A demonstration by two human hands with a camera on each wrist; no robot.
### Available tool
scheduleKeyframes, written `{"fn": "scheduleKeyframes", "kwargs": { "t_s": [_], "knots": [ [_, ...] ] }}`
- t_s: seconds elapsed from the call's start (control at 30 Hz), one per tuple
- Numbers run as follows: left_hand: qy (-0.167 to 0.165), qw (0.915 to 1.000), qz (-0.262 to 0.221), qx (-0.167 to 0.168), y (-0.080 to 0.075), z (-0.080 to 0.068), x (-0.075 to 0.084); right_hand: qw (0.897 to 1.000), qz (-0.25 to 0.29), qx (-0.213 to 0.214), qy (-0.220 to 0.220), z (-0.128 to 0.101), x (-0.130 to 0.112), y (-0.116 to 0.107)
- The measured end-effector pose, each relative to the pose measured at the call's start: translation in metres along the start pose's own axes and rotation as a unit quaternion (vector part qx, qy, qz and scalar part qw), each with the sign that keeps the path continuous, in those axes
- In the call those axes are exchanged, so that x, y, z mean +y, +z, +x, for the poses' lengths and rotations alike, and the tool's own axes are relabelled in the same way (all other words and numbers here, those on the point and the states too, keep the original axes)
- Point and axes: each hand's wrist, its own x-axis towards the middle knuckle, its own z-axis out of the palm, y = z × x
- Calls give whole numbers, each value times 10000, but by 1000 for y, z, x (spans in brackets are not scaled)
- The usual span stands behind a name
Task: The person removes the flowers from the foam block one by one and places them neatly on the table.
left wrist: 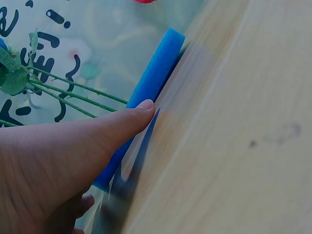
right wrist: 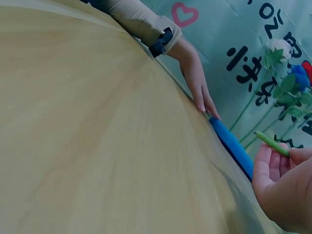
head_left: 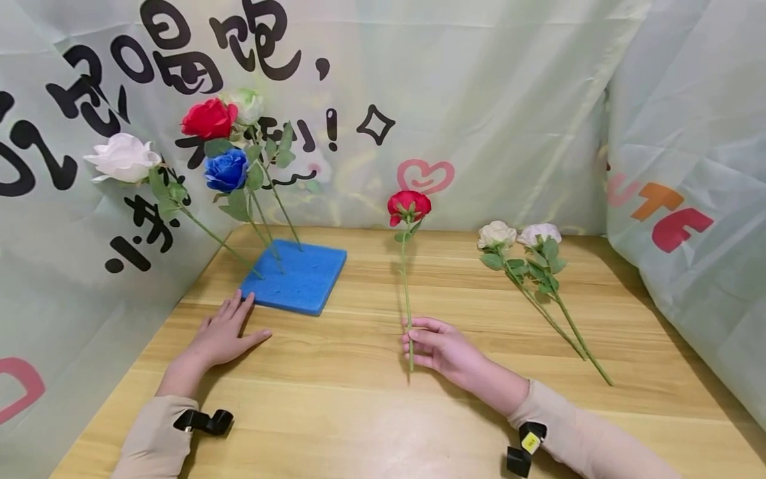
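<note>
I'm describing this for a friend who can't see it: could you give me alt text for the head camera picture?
A person's right hand pinches the stem of a red rose, holding it upright on a wooden table, while the left hand rests flat beside a blue foam block holding four roses. Two pale roses lie on the table to the right.

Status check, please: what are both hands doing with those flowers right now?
Right hand pinches red rose stem, bloom upright. Left hand flat on table, fingertips at blue foam block. Nothing between rose and foam.

Right hand [head_left: 439, 347] pinching red rose [head_left: 408, 206] stem, left hand [head_left: 224, 332] flat beside blue foam block [head_left: 296, 279]
</note>
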Motion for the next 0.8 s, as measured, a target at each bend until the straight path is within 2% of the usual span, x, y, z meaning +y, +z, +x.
{"fn": "scheduleKeyframes", "kwargs": {
  "t_s": [0.27, 0.8],
  "knots": [
    [11, 10000, -19, -9, -2, -2, 2, 9998, -85, 149, 31, -16, -3, -23],
    [-4, 10000, -12, -8, -2, -2, 2, 9993, 125, 335, 122, -36, -17, -60]
  ]
}}
